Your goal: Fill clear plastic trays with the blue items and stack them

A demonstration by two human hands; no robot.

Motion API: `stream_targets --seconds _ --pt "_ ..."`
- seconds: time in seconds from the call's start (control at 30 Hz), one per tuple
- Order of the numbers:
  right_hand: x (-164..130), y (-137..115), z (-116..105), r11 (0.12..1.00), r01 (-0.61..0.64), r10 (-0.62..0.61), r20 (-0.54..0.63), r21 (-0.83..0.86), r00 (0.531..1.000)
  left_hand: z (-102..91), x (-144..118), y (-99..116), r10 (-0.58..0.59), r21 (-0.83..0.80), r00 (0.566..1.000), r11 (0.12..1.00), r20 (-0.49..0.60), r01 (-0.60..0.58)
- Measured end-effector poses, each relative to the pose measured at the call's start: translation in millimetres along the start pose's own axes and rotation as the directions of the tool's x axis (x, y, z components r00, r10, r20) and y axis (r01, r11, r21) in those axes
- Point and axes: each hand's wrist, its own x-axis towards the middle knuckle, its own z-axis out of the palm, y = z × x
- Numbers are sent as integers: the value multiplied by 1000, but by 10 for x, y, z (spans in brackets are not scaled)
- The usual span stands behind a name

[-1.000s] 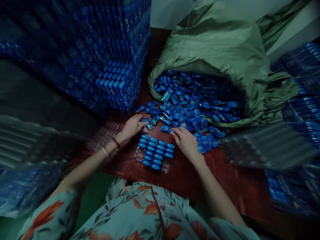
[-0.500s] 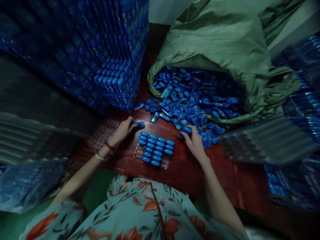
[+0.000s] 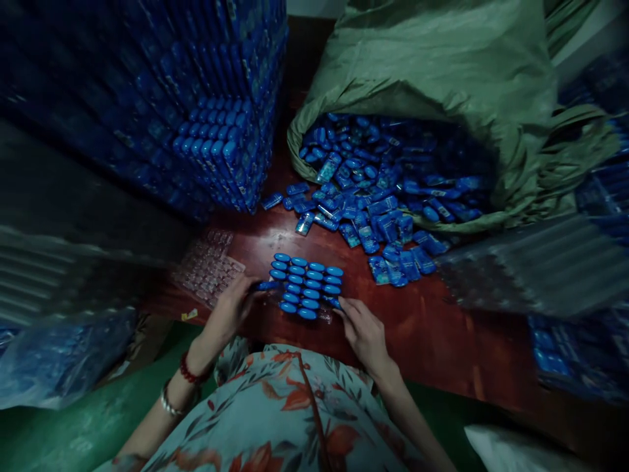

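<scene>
The clear plastic tray (image 3: 307, 288) lies on the red-brown wooden table (image 3: 432, 334) just ahead of the person, and is nearly filled with small glossy blue oval cases standing on end in neat rows. The left hand (image 3: 230, 308), at the tray's 9 o'clock edge, pinches one blue case (image 3: 268, 286) between thumb and fingertips, the piece lying level against the tray's side. The right hand (image 3: 361, 331), at the tray's 4 o'clock corner, has its fingers curled, their tips touching the tray's near corner; whether they hold a case cannot be told. At 1 o'clock from the tray a green woven sack (image 3: 442, 85) lies on its side, mouth open, with loose blue cases (image 3: 373, 196) spilling onto the table. At 10 o'clock rises a tall stack of filled trays (image 3: 221, 118). An empty clear tray (image 3: 209, 265) lies at 9 o'clock, just beyond the left hand.
</scene>
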Motion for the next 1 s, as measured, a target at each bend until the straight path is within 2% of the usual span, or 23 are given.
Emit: stream_targets --seconds 0.1,0.2,0.33,0.4,0.47,0.53,0.6,0.67,0.7,0.73,0.8,0.83,0.87,0.93,1.0 --pt "99 2 -121 962 176 -132 210 -209 969 92 11 0 113 101 989 987 100 -123" --pt "230 -85 -258 893 305 -174 370 -331 912 107 50 -19 203 178 954 953 221 -244" --pt "421 -231 -272 836 421 -208 507 -352 836 104 192 27 298 167 883 911 362 -376" --pt "472 -265 -232 829 431 -205 523 -357 827 120 261 47 308 176 862 898 402 -402" --pt "463 -243 -199 831 408 -198 485 -377 852 141 298 37 307 205 874 892 378 -402" --pt "396 -151 -196 847 381 -215 415 -371 884 152 312 1 326 213 895 892 304 -398" --pt "309 12 -230 887 301 -207 282 -349 937 146 348 -33 352 155 913 910 204 -386" --pt "259 222 -294 934 114 -93 76 -338 993 137 473 -40 312 40 947 948 76 -316" --pt "264 331 -331 939 -11 3 -23 -344 1000 139 584 -35 257 -16 966 966 6 -257" --pt "292 432 -366 923 -133 105 -98 -361 990 151 729 -29 188 -57 981 980 -54 -192" --pt "410 579 -415 849 -305 272 -137 -432 952 214 1102 -23 61 -76 993 995 -100 -68" --pt "489 615 -425 811 -339 330 -107 -477 938 265 1310 -25 28 -53 998 998 -54 -31" --pt "571 626 -423 782 -345 370 -58 -519 927 325 1516 -29 -5 -27 999 1000 40 6" --pt "715 586 -394 754 -313 418 54 -578 907 456 1876 -34 -112 140 973 986 201 85" --pt "798 519 -347 758 -268 431 148 -595 890 567 2119 -29 -176 260 950 960 259 107"
